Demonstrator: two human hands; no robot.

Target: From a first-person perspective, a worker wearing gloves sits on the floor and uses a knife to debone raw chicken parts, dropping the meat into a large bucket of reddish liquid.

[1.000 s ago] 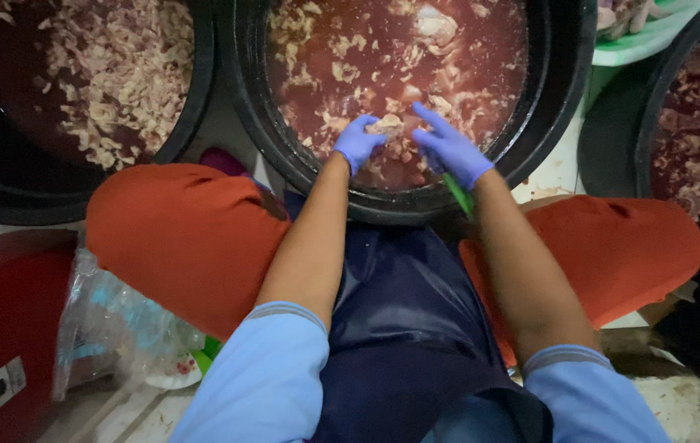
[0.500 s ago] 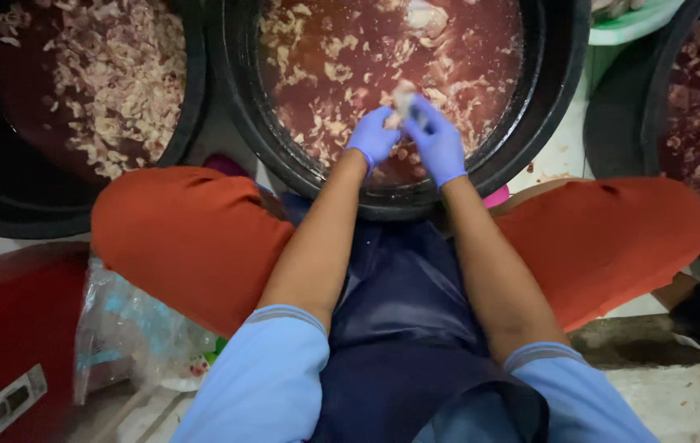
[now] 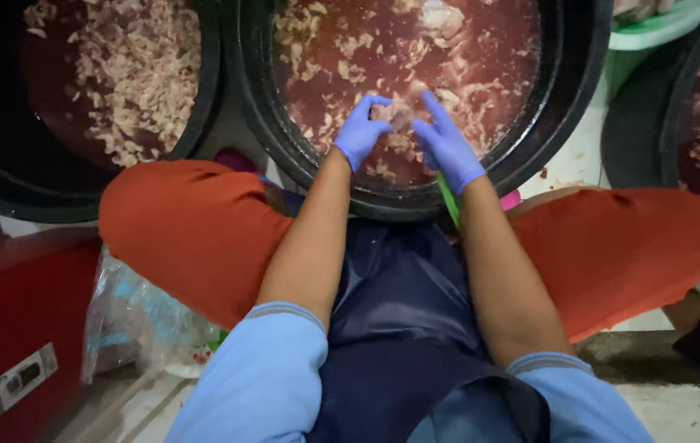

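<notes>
A large black tub (image 3: 567, 107) in front of me holds dark red liquid with many pale floating scraps (image 3: 325, 49). Both my hands wear blue gloves and hover over its near side. My left hand (image 3: 362, 131) curls its thumb and forefinger onto a small pale piece (image 3: 403, 121). My right hand (image 3: 447, 148) touches the same piece from the right, its other fingers spread. A green strip (image 3: 448, 201) shows under my right wrist at the tub's rim.
A second black tub (image 3: 206, 90) with the same red liquid and scraps stands at the left, a third (image 3: 678, 115) at the right edge. A green basin (image 3: 654, 33) is at top right. A red box (image 3: 5, 328) and a clear plastic bag (image 3: 132, 316) lie by my left knee.
My hands came together, lifted a pale piece off the surface, and now work it between the fingertips slightly lower over the liquid.
</notes>
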